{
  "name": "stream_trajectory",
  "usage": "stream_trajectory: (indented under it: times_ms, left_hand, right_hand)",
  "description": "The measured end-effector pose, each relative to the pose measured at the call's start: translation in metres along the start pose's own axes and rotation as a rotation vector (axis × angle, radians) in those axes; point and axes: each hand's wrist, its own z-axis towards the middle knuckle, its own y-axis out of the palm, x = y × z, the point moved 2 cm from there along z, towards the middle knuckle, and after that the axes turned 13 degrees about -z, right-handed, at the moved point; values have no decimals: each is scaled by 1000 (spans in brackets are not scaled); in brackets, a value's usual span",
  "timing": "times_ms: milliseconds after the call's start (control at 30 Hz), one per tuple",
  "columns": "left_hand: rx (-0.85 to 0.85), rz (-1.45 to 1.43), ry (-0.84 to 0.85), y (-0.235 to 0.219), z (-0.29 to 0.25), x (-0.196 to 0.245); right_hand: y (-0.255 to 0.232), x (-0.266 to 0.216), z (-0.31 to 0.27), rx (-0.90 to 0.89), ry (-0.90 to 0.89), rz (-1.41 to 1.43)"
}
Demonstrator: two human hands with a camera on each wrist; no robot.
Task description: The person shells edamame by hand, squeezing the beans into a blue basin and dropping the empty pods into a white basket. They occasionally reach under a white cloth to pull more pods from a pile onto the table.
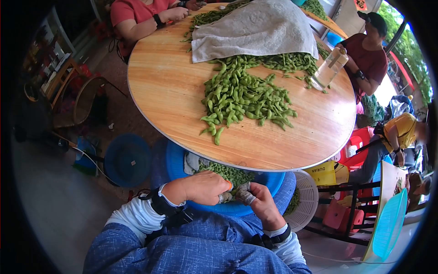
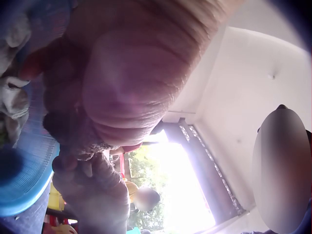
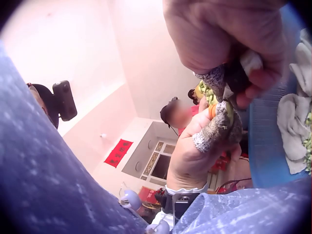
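My left hand (image 1: 205, 187) and right hand (image 1: 264, 208) meet at their fingertips over a blue basket (image 1: 175, 166) in my lap. Grey knit covers (image 1: 247, 196) wrap thumbs and fingers, and an orange band (image 3: 213, 111) circles a left finger. In the right wrist view, the curled fingers of both hands pinch a green soybean pod (image 3: 209, 93), mostly hidden by the covers. Shelled green beans (image 1: 228, 173) lie in the basket beside a white cloth (image 1: 191, 163). A heap of soybean pods (image 1: 242, 93) spreads over the round wooden table (image 1: 164, 91) ahead.
A grey towel (image 1: 255, 32) covers more pods at the far side. A clear bottle (image 1: 329, 68) stands near the right edge. A white perforated basket (image 1: 308, 201) sits right of my knees, a dark blue tub (image 1: 127, 160) to the left. Other people sit around the table.
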Motion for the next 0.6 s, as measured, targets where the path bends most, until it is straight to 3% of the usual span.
stream_trajectory:
  times_ms: [200, 300, 400, 500, 600]
  left_hand:
    - [-38, -244, 29, 9, 3, -23]
    - [196, -175, -56, 13, 3, -22]
    - [511, 17, 93, 20, 1, -10]
    - [580, 64, 148, 23, 3, -12]
    - [572, 13, 146, 24, 5, -18]
  right_hand:
    - [3, 29, 7, -10, 92, 163]
    - [1, 37, 13, 46, 74, 316]
    - [-3, 22, 12, 136, 8, 227]
    - [-2, 20, 12, 94, 102, 273]
    - [-1, 24, 15, 37, 68, 428]
